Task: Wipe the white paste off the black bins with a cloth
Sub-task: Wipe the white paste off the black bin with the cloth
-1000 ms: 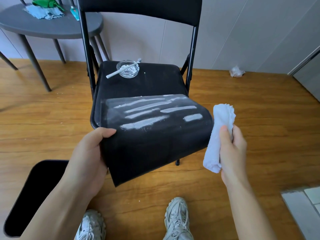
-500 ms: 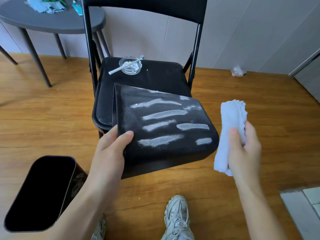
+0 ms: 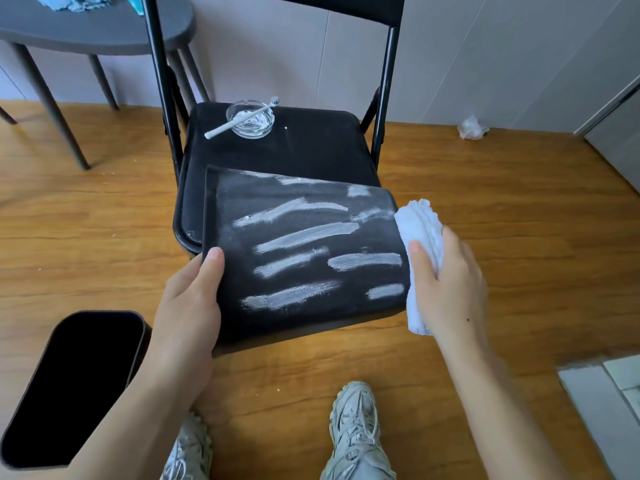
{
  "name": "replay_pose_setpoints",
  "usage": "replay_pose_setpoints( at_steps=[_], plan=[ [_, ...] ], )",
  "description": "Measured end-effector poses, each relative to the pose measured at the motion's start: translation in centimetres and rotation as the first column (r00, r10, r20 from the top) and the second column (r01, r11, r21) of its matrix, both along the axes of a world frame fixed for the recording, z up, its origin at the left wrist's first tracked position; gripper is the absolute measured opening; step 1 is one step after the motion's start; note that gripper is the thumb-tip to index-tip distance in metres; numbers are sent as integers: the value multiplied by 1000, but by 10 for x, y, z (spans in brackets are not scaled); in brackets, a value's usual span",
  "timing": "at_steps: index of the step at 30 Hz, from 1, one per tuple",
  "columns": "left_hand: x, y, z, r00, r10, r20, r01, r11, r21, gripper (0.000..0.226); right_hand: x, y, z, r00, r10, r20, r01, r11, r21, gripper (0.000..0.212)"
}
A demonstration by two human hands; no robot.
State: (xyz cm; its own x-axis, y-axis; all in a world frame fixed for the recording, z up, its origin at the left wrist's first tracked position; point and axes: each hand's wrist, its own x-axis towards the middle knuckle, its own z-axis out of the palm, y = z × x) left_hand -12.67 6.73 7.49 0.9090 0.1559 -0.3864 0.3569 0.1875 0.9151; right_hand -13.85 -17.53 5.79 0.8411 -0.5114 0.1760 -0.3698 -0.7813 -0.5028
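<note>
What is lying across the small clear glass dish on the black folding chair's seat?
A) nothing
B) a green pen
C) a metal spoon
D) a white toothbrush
D: a white toothbrush rests slantwise across the rim of the small clear glass dish, its bristled head pointing up and right, on the black folding chair's seat.

Matt black bin (image 3: 311,306), chalky paste streaks (image 3: 304,233); nubby white cloth (image 3: 420,220); glossy wood floor (image 3: 485,209).
</note>
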Motion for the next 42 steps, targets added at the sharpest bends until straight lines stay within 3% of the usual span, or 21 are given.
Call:
replay_pose_setpoints(
  at_steps=[3,6,12,14,17,20,24,31,42],
  plan=[
    [-3,-4,-3,999,-16,34,15,999,37,37,1,17,1,996,-21,87,30,993,-113,47],
    [-6,-6,-9,998,8,55,-11,998,60,40,1,51,5,984,78,159,-48,982,-184,46],
    [-7,-4,-18,998,27,48,-31,997,77,39,-1,86,0,949,285,135,-236,926,-296,48],
    [-7,-3,-26,998,33,56,-37,997,73,39,4,73,1,955,259,143,-213,938,-274,45],
    [-7,-6,-33,996,25,83,-32,996,85,42,13,42,-2,988,58,141,-25,973,-231,39],
    [-6,-11,-33,996,30,80,-38,994,103,39,19,25,-5,997,-50,55,60,979,-195,53],
    [-2,-11,-32,999,36,39,-38,998,55,37,21,43,-5,999,6,51,7,968,-250,58],
    [-2,-6,-35,1000,17,5,-17,996,87,38,19,91,-13,956,283,80,-253,930,-266,60],
    [1,-9,-41,999,-27,23,24,994,103,33,92,39,6,996,68,54,-45,938,-343,55]
  ],
)
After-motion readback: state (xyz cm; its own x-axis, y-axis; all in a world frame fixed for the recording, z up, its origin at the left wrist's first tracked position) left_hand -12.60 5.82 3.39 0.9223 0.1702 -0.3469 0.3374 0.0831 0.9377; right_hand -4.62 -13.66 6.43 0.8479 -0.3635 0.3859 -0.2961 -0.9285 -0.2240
